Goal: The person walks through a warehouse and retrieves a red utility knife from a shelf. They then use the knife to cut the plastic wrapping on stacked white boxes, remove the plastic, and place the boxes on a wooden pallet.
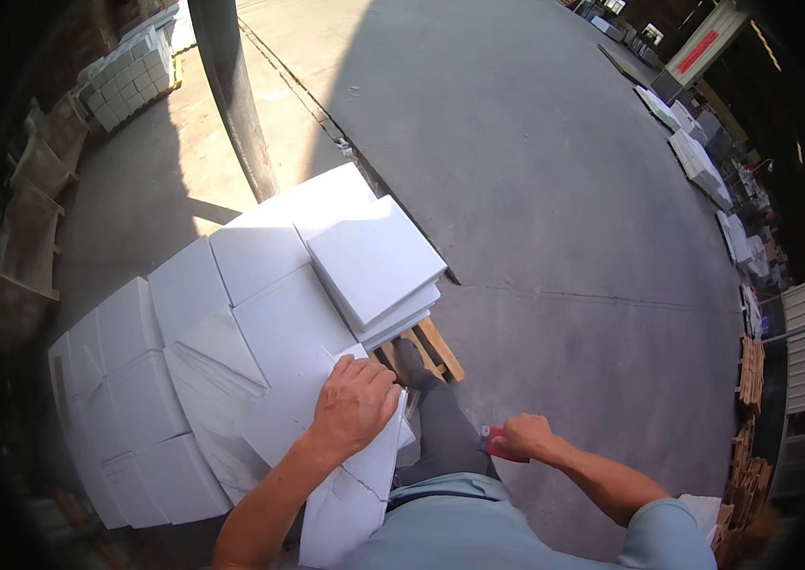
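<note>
The person is standing at the corner of a wooden pallet (pixel 440 353) stacked high with white square tiles (pixel 260 342), looking down over their own light-blue shirt and grey trousers. The left hand (pixel 353 404) is lying palm-down, fingers spread and pressing, on a loose white sheet (pixel 355 494) that is draping over the near edge of the stack and hanging down towards the person's hip; it is flattening rather than clamping. The right hand (pixel 521 437) is hovering off the stack, out over the concrete floor (pixel 564 190), and is curled tightly round a small red object (pixel 495 443), whose kind is too hidden to tell. Nearer the top of the pile, a short stack of tiles (pixel 376 261) is sitting skewed and jutting past the pallet corner, just above the person's foot. That overhang looks like the chief hazard: leaning weight on the sheet or nudging the pile could be tipping those upper tiles off onto the foot or the floor. The sheet itself might be sliding off if the palm eases. A dark steel post (pixel 236 95) is rising behind the pallet.
</note>
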A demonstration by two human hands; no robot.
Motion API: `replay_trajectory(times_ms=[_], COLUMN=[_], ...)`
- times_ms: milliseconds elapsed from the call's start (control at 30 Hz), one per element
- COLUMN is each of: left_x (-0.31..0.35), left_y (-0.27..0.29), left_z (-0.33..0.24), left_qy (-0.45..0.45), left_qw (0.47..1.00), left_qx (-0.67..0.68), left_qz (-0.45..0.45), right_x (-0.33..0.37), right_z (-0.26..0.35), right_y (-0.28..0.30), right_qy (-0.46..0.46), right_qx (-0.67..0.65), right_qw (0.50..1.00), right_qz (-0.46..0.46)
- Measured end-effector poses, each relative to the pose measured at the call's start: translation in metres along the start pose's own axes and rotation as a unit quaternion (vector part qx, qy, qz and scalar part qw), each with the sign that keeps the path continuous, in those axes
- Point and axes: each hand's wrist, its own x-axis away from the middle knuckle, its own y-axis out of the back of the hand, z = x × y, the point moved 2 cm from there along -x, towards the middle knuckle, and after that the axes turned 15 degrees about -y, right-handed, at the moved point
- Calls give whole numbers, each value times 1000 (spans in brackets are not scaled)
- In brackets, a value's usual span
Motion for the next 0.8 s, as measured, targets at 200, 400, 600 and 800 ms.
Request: replay_trajectory(times_ms=[200,400,600,800], left_x=[-19,-22,-16,-26], left_y=[-44,-46,-50,-2], left_z=[-10,-23,-21,1], left_qy=[37,12,65,206], left_qw=[964,976,982,947], left_qx=[-59,-197,-157,236], left_qz=[256,94,77,-67], right_x=[-6,-7,2,1], right_z=[15,-5,2,4], right_y=[12,-18,-45,-59], right_qy=[-58,-79,-59,-70], right_qx=[-239,-338,-394,-497], right_qw=[969,932,907,855], right_qz=[-41,-105,-139,-132])
